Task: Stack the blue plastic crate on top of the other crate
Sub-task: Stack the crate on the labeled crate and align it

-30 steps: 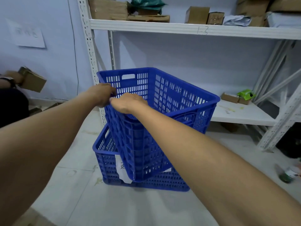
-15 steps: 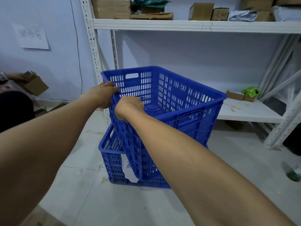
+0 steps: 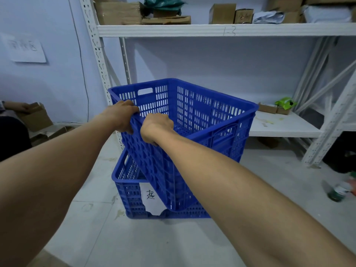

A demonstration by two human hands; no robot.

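The fingers [image 3: 134, 109] of the left hand [image 3: 120, 116] curl over the near rim of the blue plastic crate [image 3: 194, 135], clamped on its edge close to the left corner. The right hand [image 3: 157, 127] grips the same rim just beside the left one, its fingers wrapped down inside the wall and hidden from view, the knuckles bunched tight on the plastic. Both bare forearms reach straight out from the bottom corners of the view toward that rim.

The blue plastic crate is tilted, its near rim raised in the hands and its open top facing up and toward the camera. Its lower near corner dips into the other crate [image 3: 131, 187], which sits flat on the floor [image 3: 154, 241] directly beneath it; how much of the far end rests on the lower rim cannot be told. A white paper label [image 3: 152, 199] with a handwritten character hangs on the near wall of the other crate, partly covered by the tilted one.

Behind the blue plastic crate stands a white metal shelf rack [image 3: 221, 29], with cardboard boxes [image 3: 222, 13] on its upper shelf. To the right of the crates, on the floor, stands a small green bottle [image 3: 340, 192]. Far left of the crates, another person's hand holds a cardboard box [image 3: 35, 117].
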